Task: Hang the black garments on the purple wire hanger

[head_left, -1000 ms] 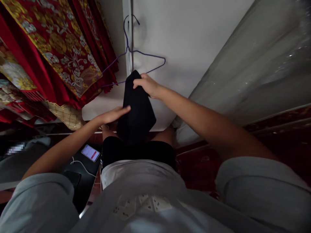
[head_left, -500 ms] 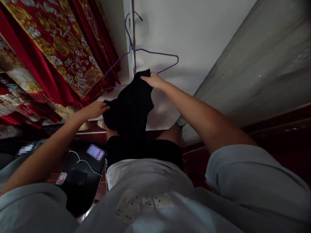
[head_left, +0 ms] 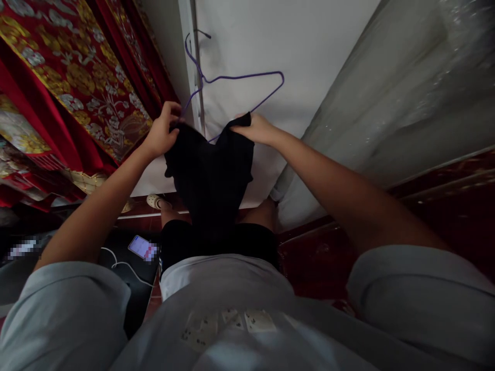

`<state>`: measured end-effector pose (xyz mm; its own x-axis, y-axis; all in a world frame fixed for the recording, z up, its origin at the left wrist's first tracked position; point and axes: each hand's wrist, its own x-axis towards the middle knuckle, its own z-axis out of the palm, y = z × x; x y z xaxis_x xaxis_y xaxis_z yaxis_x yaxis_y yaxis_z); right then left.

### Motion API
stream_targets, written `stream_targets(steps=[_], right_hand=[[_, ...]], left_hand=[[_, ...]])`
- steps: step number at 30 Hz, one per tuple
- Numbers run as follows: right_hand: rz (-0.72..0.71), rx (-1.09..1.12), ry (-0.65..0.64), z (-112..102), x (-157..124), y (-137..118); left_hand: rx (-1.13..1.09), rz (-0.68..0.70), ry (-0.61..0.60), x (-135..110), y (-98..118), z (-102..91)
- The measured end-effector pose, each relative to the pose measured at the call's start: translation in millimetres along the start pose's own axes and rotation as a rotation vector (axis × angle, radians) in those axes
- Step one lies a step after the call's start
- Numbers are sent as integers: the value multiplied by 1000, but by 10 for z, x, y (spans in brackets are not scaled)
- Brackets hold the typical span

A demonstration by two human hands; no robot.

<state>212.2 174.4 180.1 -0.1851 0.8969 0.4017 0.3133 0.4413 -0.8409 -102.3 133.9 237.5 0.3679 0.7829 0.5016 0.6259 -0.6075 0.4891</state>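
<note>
A black garment [head_left: 211, 180] stretches between my two hands in front of my lap; its exact kind is hard to tell. My left hand [head_left: 162, 129] pinches its upper left corner, right by the left arm of a purple wire hanger [head_left: 243, 77]. The opposite upper corner is gripped by my right hand [head_left: 259, 128], fingers closed on the cloth. The hanger rises behind the garment, its hook at the top left and its right shoulder bare. Cloth covers most of the hanger's lower bar, and my left fingers hide its left end.
Red embroidered cloths [head_left: 88, 67] hang on the left. Sheets of clear plastic [head_left: 371, 118] cover something on the right. Behind the hanger is a white panel [head_left: 309, 31]. A phone [head_left: 142, 248] and a white cable [head_left: 131, 268] lie on a black seat at lower left.
My left hand has moved up with its corner of the garment to the hanger's left side. The garment is spread wider. My right hand has shifted slightly right, still gripping.
</note>
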Motion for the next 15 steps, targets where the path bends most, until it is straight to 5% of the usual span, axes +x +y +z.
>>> stream_targets(steps=[3,7,10,15], right_hand=[[-72,35,243,-217,57,78],[112,107,544,-450,204,78],[96,89,421,-572,211,-106],[283,76,-63,-797,-19,-557]], left_hand=[[1,7,-23,47,-45,-41],[112,17,22,106,-181,-224],[220,14,90,150,-239,-338],[298,-134,170,133,-279,-466]])
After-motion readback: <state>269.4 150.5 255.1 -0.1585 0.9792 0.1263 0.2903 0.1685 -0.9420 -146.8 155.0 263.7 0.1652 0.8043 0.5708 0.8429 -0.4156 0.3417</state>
